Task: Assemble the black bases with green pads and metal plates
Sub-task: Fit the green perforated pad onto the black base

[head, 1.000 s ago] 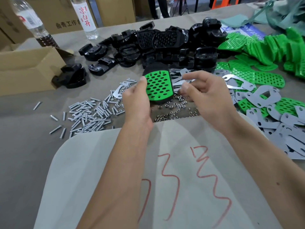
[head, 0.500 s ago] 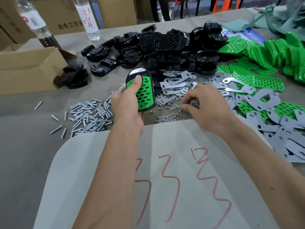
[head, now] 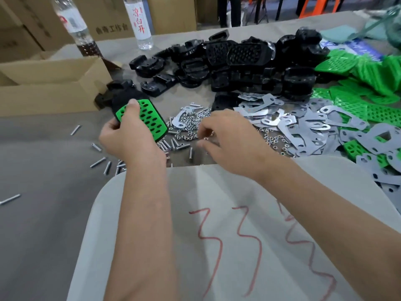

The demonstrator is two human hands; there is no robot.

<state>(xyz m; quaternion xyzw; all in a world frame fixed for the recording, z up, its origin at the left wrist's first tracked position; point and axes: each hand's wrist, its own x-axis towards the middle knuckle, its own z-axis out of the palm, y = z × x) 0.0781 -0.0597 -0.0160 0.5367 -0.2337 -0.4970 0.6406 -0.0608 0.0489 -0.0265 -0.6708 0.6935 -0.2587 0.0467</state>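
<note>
Since earlier frame: left hand (head: 130, 135) shifted leftward with black base (head: 121, 98) bearing green pad (head: 149, 118), away from nut pile (head: 188, 127). Now raised above scattered screws (head: 173, 145), thumb pressed on pad top, fingers curled round base edge. Right hand (head: 230, 140) lowered palm-down over nuts, fingertips curled together; whether pinching nut, cannot tell. Metal plates (head: 282, 118) heaped just right.

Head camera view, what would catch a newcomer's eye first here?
The left hand grips a black base with a green pad at centre left, while the right hand reaches into the small nuts. Behind lie a heap of black bases, and green pads at the right.
</note>
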